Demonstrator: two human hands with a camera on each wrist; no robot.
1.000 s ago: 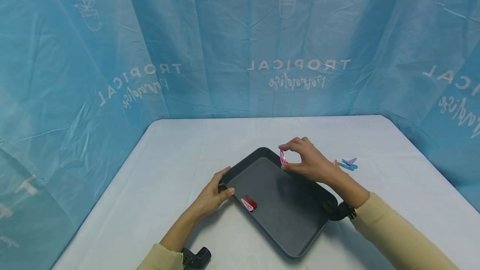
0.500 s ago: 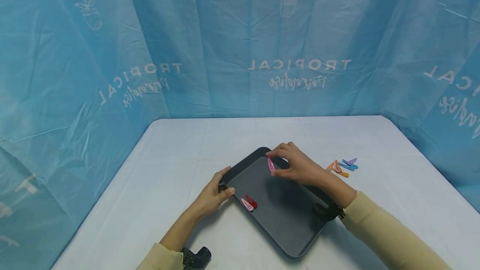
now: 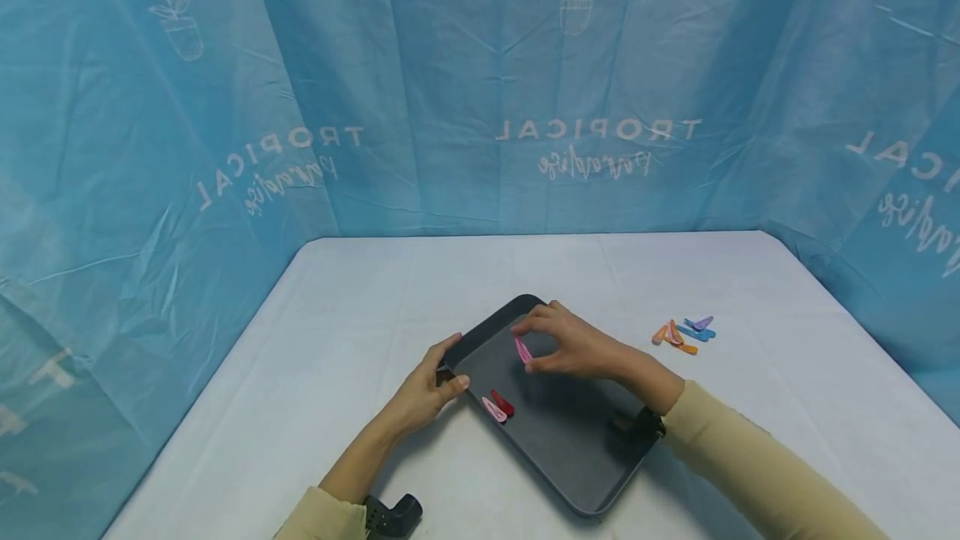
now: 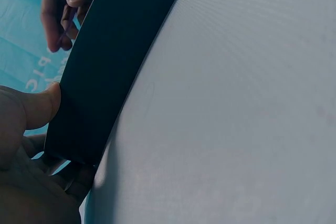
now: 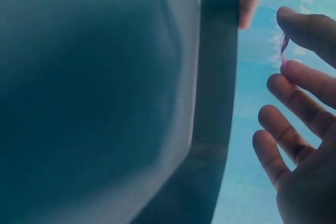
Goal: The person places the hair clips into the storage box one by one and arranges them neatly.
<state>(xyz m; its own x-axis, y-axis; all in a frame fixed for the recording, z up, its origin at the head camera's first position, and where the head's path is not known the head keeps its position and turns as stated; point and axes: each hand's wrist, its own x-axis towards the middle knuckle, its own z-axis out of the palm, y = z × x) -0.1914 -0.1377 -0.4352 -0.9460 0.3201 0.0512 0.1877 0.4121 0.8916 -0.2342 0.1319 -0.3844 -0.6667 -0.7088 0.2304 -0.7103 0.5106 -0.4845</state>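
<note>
In the head view my left hand (image 3: 416, 397) grips a dark grey baking tray (image 3: 558, 465) at its left corner. Its thumb lies over the rim, with the fingers along the outer side, as the left wrist view also shows. My right hand (image 3: 577, 348) is above the tray and pinches a bright pink snap hair clip (image 3: 522, 350) between thumb and index finger. In the right wrist view that clip (image 5: 283, 51) stands edge-on between the two fingertips. Inside the tray, by its left wall, lie a light pink hair clip (image 3: 493, 409) and a red hair clip (image 3: 503, 402) side by side.
Right of the tray, a loose cluster of orange hair clips (image 3: 686, 348), blue hair clips (image 3: 697, 333) and a purple hair clip (image 3: 703, 323) lies on the white table (image 3: 375, 298). A blue printed curtain (image 3: 442, 90) hangs around the table's back and sides.
My right hand has carried the bright pink hair clip left and down, from the tray's far edge to above its inside. My left hand and the tray have stayed put.
</note>
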